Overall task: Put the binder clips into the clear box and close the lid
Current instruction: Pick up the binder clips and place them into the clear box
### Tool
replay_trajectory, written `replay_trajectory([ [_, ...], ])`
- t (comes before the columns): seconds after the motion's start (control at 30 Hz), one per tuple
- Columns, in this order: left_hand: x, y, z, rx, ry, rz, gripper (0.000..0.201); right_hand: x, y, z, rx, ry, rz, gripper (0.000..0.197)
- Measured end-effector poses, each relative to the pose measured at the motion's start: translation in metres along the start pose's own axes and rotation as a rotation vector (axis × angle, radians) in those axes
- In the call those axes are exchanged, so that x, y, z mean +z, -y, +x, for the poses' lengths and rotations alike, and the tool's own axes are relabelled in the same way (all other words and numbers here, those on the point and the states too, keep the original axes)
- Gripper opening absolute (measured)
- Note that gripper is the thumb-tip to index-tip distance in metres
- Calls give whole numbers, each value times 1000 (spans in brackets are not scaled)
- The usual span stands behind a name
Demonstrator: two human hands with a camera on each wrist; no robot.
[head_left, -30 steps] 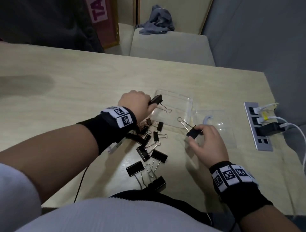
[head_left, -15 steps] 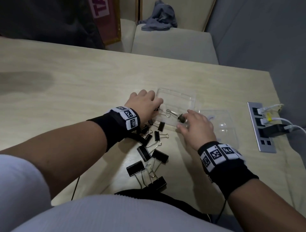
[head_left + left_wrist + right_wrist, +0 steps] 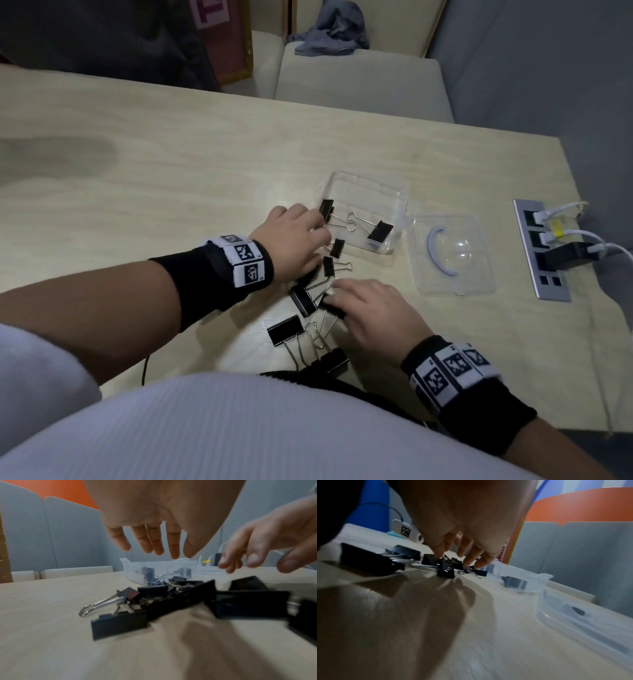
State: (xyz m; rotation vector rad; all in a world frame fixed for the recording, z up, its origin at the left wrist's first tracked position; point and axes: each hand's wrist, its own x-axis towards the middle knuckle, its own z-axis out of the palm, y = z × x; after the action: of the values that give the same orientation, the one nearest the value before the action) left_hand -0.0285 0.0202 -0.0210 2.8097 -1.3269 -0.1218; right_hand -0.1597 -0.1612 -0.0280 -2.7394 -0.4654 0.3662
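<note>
Binder clips [image 3: 308, 308], black with wire handles: loose heap on the pale wooden counter [image 3: 171, 192], just near of the clear box [image 3: 397, 195]. Two clips lie inside the box, handles meeting near its middle, one [image 3: 326, 209] at the left wall, one [image 3: 380, 231] by the near right corner. Lid [image 3: 479, 274], clear with a pale curved handle: separate, flat on the counter just right of the box.

Left hand [image 3: 294, 240]: above the far part of the heap beside the box's left wall; fingers [image 3: 173, 545] extended and spread, holding nothing in the left wrist view.

Right hand [image 3: 376, 311]: over the near part of the heap; fingers [image 3: 469, 557] reach down onto the clips, tips touching one, whether any clip is gripped cannot be told.

Power strip [image 3: 537, 253] with plugged cables: set in the counter, well right of the lid.
</note>
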Motion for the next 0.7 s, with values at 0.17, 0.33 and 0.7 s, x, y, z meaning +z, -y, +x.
replay_trajectory([
  [0.17, -10, -16, -31, 234, 243, 32, 31, 14, 1, -3, 47, 119, -116, 52],
  [0.33, -3, -29, -38, 191, 645, 43, 53, 11, -10, -3, 228, 61, -99, 46],
  [0.7, 2, -41, -43, 145, 643, 49, 48, -2, -24, -5, 295, 14, -31, 39],
])
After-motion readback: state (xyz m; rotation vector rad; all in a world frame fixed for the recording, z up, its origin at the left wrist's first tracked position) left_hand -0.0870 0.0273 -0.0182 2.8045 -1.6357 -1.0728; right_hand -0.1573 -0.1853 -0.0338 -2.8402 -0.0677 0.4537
